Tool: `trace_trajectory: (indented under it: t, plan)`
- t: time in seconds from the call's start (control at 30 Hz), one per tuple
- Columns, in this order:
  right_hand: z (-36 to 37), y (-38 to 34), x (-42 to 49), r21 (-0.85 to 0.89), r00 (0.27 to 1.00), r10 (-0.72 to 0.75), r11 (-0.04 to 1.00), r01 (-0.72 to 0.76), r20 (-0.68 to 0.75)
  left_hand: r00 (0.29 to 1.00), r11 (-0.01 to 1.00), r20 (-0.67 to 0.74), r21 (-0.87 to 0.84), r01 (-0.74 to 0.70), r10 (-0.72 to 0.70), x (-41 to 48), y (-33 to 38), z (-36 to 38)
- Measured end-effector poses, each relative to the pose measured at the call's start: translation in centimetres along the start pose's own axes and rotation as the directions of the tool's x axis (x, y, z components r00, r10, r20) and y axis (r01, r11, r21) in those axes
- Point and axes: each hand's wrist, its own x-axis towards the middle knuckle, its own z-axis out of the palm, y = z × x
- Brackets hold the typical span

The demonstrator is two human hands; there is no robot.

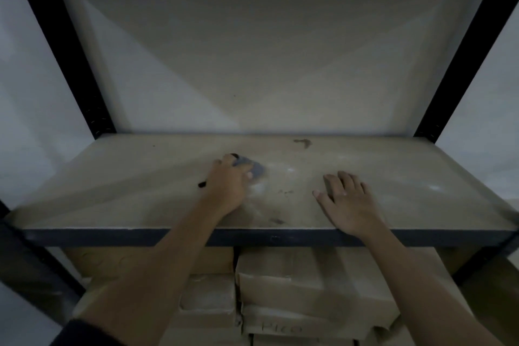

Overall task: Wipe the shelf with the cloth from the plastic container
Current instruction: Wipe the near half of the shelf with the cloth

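Observation:
A pale, dusty shelf board (140,177) with a black front rail spans the view at chest height. My left hand (229,184) presses a small grey cloth (254,167) flat on the middle of the board, fingers curled over it. Only the cloth's far edge shows past my fingers. My right hand (346,201) lies flat on the board near the front edge, fingers spread, holding nothing. The plastic container is not in view.
Black uprights (84,87) frame the shelf on both sides. Dark stains (303,143) mark the board at the back, with more stains (276,221) near the front. A small dark object (202,184) lies left of my left wrist. Cardboard boxes (295,289) fill the shelf below.

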Motion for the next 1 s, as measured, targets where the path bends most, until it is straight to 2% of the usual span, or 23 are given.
trace_trajectory:
  t: [0.07,0.13,0.17,0.23,0.3,0.37,0.43,0.5,0.6,0.67,0.73,0.8,0.87,1.0]
  plan:
    - [-0.2,-0.1,-0.1,0.004,1.000,-0.006,1.000,0.006,0.006,0.988,0.964,0.061,-0.237,-0.125,0.143,-1.8,1.2,-1.2]
    - [-0.2,-0.2,-0.2,-0.002,1.000,-0.009,1.000,0.009,0.010,0.984,0.934,0.110,-0.345,-0.096,0.142,-2.0,0.5,-3.3]
    - [-0.2,-0.2,-0.2,-0.003,1.000,-0.006,1.000,0.006,0.011,0.993,0.948,0.073,-0.310,-0.068,0.096,-1.5,-0.6,-3.8]
    - [-0.2,-0.3,-0.2,-0.004,1.000,-0.001,1.000,0.001,0.009,0.998,0.995,0.003,-0.076,0.067,-0.067,0.0,-3.8,-4.1]
    - [-0.1,-0.3,-0.2,-0.007,1.000,0.004,1.000,-0.003,0.006,0.978,0.972,0.033,0.130,0.198,-0.204,0.9,-5.8,-3.4]
    - [-0.1,-0.2,-0.1,-0.016,1.000,0.001,1.000,0.000,0.003,0.971,0.955,0.053,0.205,0.216,-0.231,0.7,-4.9,-2.6]
    - [-0.1,-0.1,-0.1,-0.013,1.000,-0.004,1.000,0.004,0.008,0.986,0.968,0.009,0.194,0.160,-0.164,-0.6,-3.0,-1.7]
    - [-0.2,0.0,-0.1,-0.007,1.000,-0.007,1.000,0.007,0.015,0.999,0.997,-0.026,0.054,0.049,-0.048,-2.4,-1.5,-1.4]
    - [-0.5,-0.1,-0.2,0.007,0.999,-0.015,1.000,0.014,0.051,0.986,0.969,0.064,-0.206,-0.139,0.155,-4.6,-0.3,-2.3]
    - [-1.1,-0.1,-0.6,0.042,0.996,-0.040,0.998,0.036,0.084,0.980,0.949,0.099,-0.284,-0.138,0.172,-5.5,-0.1,-3.9]
    - [-2.2,0.6,-1.3,0.068,0.991,-0.084,0.995,0.077,0.104,0.998,0.982,0.014,-0.176,-0.064,0.068,-4.7,-1.2,-4.9]
    - [-2.8,2.2,-2.2,0.029,0.987,-0.129,0.991,0.127,0.094,0.989,0.991,-0.069,0.035,0.130,-0.127,-3.4,-3.2,-4.9]
    - [-2.8,3.9,-3.3,-0.031,0.991,-0.112,0.993,0.114,0.068,0.967,0.949,-0.056,0.184,0.255,-0.248,-3.0,-3.7,-4.4]
    - [-1.6,5.4,-4.3,-0.056,0.997,-0.071,0.996,0.073,0.044,0.947,0.894,0.000,0.330,0.304,-0.322,-3.9,0.3,-2.8]
